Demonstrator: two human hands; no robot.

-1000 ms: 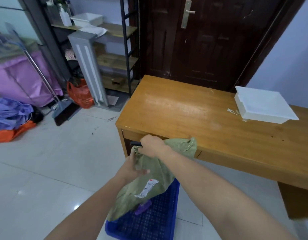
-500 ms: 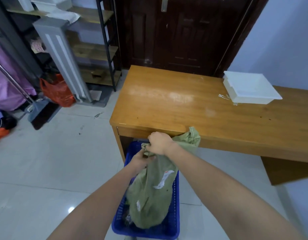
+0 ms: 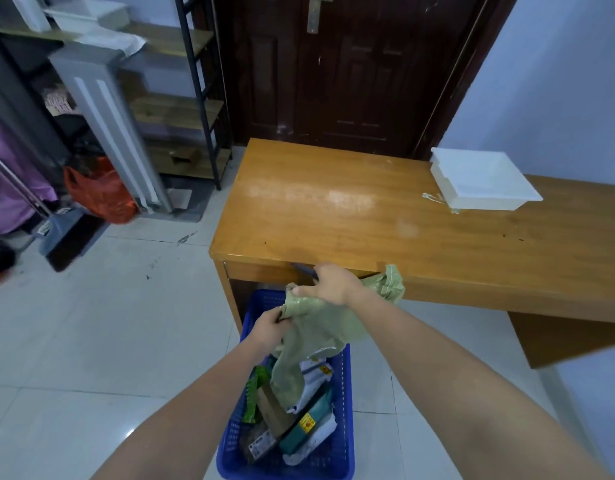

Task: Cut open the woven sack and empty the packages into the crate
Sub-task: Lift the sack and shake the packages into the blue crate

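Note:
A limp green woven sack [image 3: 316, 327] hangs mouth-down over the blue plastic crate [image 3: 345, 427] on the floor. My right hand [image 3: 333, 284] grips the sack's upper end and also holds a dark blue cutter, whose tip pokes out to the left. Lower and to the left, my left hand [image 3: 269, 329] clutches the sack's left edge. Several packages [image 3: 295, 420] in green, white, brown and teal wrapping lie in the crate under the sack's open end.
A wooden desk [image 3: 333, 216] stands just beyond the crate, with a white tray [image 3: 482, 181] on its far right. A dark door is behind it. Shelves, a grey panel, an orange bag [image 3: 101, 195] and a broom [image 3: 61, 237] are at the left.
The sack has gone slack and its packages have dropped into the crate. My view has tilted down, showing the crate's contents. Both hands keep their hold.

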